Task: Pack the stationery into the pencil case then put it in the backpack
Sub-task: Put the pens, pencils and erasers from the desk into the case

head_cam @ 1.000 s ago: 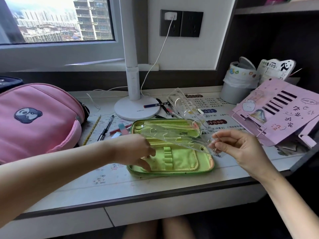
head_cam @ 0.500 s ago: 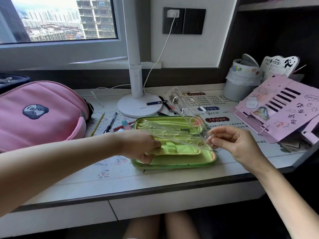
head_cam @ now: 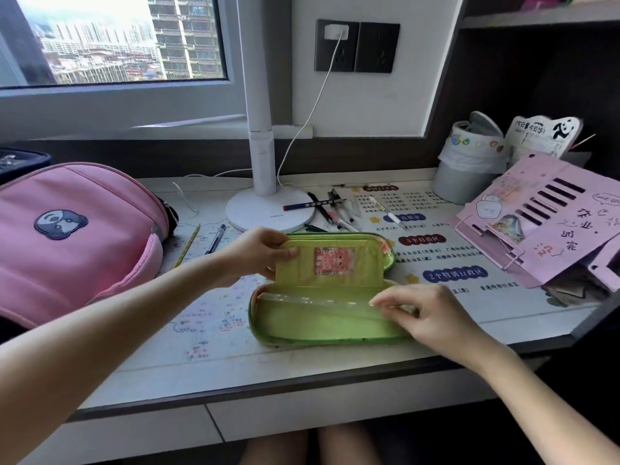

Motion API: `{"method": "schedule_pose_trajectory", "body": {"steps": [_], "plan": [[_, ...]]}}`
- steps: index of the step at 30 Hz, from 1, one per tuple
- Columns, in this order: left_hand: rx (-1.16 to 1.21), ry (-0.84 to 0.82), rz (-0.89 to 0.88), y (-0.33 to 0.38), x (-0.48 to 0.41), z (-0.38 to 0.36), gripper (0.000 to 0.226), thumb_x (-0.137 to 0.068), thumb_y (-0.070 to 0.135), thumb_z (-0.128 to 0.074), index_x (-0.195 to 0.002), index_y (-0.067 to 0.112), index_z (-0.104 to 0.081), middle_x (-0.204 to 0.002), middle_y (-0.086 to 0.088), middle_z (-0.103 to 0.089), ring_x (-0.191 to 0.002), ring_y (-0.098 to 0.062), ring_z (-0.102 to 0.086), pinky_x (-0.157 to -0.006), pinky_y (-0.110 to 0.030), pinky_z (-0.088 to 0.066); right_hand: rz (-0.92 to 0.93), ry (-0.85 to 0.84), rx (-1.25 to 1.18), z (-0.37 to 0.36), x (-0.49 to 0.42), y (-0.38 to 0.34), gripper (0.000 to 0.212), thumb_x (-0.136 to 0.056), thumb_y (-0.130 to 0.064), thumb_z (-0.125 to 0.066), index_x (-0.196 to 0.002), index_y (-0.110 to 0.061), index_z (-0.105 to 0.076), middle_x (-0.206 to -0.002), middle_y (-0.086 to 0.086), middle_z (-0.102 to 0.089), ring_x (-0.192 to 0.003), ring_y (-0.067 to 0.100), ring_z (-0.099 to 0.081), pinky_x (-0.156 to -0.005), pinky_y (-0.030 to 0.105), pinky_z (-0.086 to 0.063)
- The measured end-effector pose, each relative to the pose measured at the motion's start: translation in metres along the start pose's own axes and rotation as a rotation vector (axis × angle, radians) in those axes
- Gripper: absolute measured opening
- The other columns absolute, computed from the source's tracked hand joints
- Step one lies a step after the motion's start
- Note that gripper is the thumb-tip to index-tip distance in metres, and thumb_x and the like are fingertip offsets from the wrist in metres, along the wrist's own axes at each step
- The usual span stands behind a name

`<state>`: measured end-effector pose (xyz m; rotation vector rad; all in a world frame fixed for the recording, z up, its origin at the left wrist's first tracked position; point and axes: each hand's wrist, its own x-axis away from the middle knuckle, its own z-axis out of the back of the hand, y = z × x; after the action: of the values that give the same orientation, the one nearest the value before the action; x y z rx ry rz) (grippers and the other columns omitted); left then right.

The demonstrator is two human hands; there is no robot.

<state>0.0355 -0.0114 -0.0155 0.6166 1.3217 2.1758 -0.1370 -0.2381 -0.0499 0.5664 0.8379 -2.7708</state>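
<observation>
A green pencil case (head_cam: 322, 330) lies open on the desk in front of me. My left hand (head_cam: 258, 253) grips its inner green flap (head_cam: 355, 266) and holds it upright. A clear plastic ruler (head_cam: 302, 301) lies along the lower compartment, and my right hand (head_cam: 422, 313) pinches its right end. The pink backpack (head_cam: 73, 239) rests on the desk at the left. Several pens (head_cam: 332, 209) lie behind the case by the lamp base. A yellow pencil (head_cam: 186, 246) and a dark pen (head_cam: 215, 238) lie next to the backpack.
A white desk lamp (head_cam: 265, 182) stands behind the case, its cord running to a wall socket (head_cam: 335, 45). At the right sit a grey bin (head_cam: 466, 162) and a pink book stand (head_cam: 550, 219). The desk edge (head_cam: 268, 391) runs just below the case.
The ruler has come down from above the case into its lower compartment. My left hand has lifted the inner flap upright.
</observation>
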Motion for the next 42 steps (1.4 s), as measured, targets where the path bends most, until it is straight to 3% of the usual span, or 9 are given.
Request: {"method": "schedule_pose_trajectory", "body": {"steps": [4,13,17,20,25,31,34,38,42], "plan": [[0.014,-0.001,0.024,-0.002,-0.002,0.001,0.008,-0.087,0.018,-0.06,-0.081,0.013,-0.064,-0.075,-0.001,-0.068,-0.066,-0.013,-0.066,-0.063,-0.026,-0.058,-0.067,-0.137,-0.137,0.002,0.0,-0.001,0.017,-0.077,-0.009,-0.075,-0.086,-0.022,-0.077,-0.081,-0.02,-0.073,-0.079,-0.007,-0.066,-0.07,0.005,-0.046],[0.028,-0.016,0.059,0.0,-0.003,0.002,0.007,-0.087,0.019,-0.061,-0.089,0.014,-0.065,-0.084,-0.004,-0.069,-0.076,-0.02,-0.066,-0.072,-0.032,-0.058,0.179,0.275,0.433,0.02,0.002,-0.01,0.014,-0.065,-0.009,-0.073,-0.076,-0.018,-0.078,-0.062,-0.006,-0.071,-0.055,0.012,-0.067,-0.052,0.017,-0.044],[0.018,-0.001,0.077,0.0,-0.003,0.002,0.011,-0.086,0.02,-0.062,-0.093,0.012,-0.065,-0.089,-0.008,-0.069,-0.082,-0.025,-0.066,-0.08,-0.04,-0.056,0.155,0.108,0.476,0.0,-0.002,-0.009,0.022,-0.06,-0.003,-0.081,-0.074,-0.02,-0.078,-0.067,-0.007,-0.074,-0.059,0.014,-0.07,-0.052,0.027,-0.055],[0.009,-0.002,0.075,0.001,-0.001,0.001,0.014,-0.086,0.02,-0.061,-0.097,0.011,-0.064,-0.09,-0.007,-0.069,-0.082,-0.024,-0.066,-0.08,-0.039,-0.056,0.183,-0.039,0.506,-0.018,-0.009,-0.012,0.007,-0.073,-0.031,-0.071,-0.07,-0.027,-0.075,-0.068,-0.014,-0.073,-0.061,0.011,-0.069,-0.052,0.026,-0.055],[0.003,0.011,0.067,0.003,0.001,-0.001,0.022,-0.087,0.02,-0.06,-0.105,0.008,-0.062,-0.094,-0.009,-0.069,-0.085,-0.026,-0.067,-0.079,-0.037,-0.057,0.22,-0.079,0.531,-0.025,-0.021,-0.027,0.03,-0.071,-0.054,-0.057,-0.067,-0.03,-0.074,-0.065,-0.016,-0.069,-0.061,0.01,-0.06,-0.053,0.021,-0.047],[-0.009,-0.013,0.047,0.004,0.003,0.0,0.02,-0.087,0.019,-0.06,-0.103,0.009,-0.063,-0.093,-0.007,-0.07,-0.084,-0.025,-0.067,-0.08,-0.04,-0.057,0.027,-0.443,0.457,-0.019,-0.038,-0.034,0.031,-0.088,-0.025,-0.06,-0.117,-0.033,-0.064,-0.119,-0.013,-0.065,-0.113,0.011,-0.055,-0.093,0.028,-0.045],[-0.013,-0.027,0.054,0.002,0.003,0.003,0.036,-0.085,0.021,-0.063,-0.116,0.004,-0.059,-0.101,-0.012,-0.07,-0.09,-0.03,-0.067,-0.083,-0.043,-0.056,-0.076,-0.584,0.283,-0.003,-0.041,-0.035,0.033,-0.088,-0.017,-0.061,-0.114,-0.037,-0.065,-0.121,-0.018,-0.063,-0.111,0.004,-0.058,-0.098,0.027,-0.046],[-0.033,-0.059,0.049,-0.001,-0.002,0.006,0.029,-0.084,0.022,-0.063,-0.109,0.006,-0.062,-0.097,-0.009,-0.071,-0.087,-0.025,-0.068,-0.08,-0.041,-0.057,-0.235,-0.174,-0.036,0.025,-0.07,-0.028,0.019,-0.087,-0.014,-0.062,-0.1,-0.024,-0.071,-0.097,-0.012,-0.071,-0.069,0.006,-0.064,-0.065,0.016,-0.051],[-0.056,-0.016,0.042,-0.002,-0.013,0.005,0.02,-0.083,0.023,-0.065,-0.098,0.011,-0.065,-0.089,-0.003,-0.071,-0.075,-0.014,-0.066,-0.067,-0.03,-0.056,-0.484,0.149,0.13,0.02,-0.131,0.028,0.014,-0.085,-0.017,-0.061,-0.087,-0.012,-0.074,-0.086,0.001,-0.072,-0.08,0.017,-0.066,-0.073,0.027,-0.051]]}}
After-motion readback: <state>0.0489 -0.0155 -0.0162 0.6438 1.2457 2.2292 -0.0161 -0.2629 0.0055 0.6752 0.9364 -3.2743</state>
